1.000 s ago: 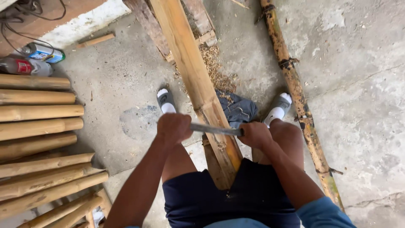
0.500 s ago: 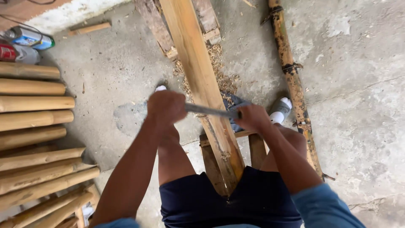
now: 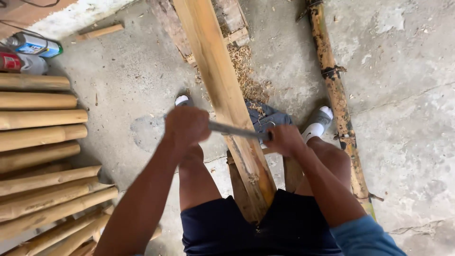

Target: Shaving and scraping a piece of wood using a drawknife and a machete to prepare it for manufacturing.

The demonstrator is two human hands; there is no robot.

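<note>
Steel crosses the pale wooden plank (image 3: 222, 95) in front of me: a drawknife (image 3: 234, 129) lying flat across its upper face, gripped at both ends. My left hand (image 3: 186, 127) is closed tight around the handle at 9 o'clock of the plank, and my right hand (image 3: 283, 140) is clenched on the other handle at 3 o'clock. The two hands sit well apart, one on each side of the wood. The plank runs from between my thighs up toward 12 o'clock, its near end resting on a low wooden stand under my dark shorts. Shavings (image 3: 246, 76) lie scattered on the concrete floor (image 3: 407, 118) just right of the plank, near 12 o'clock of my right hand. A dark, mottled bamboo pole (image 3: 334, 90) lies on the floor at 3 o'clock, past my right shoe. Stacked peeled bamboo poles (image 3: 38, 137) fill the floor at 9 o'clock. Two cans (image 3: 28, 52) stand at 10 o'clock, beyond the stack.
</note>
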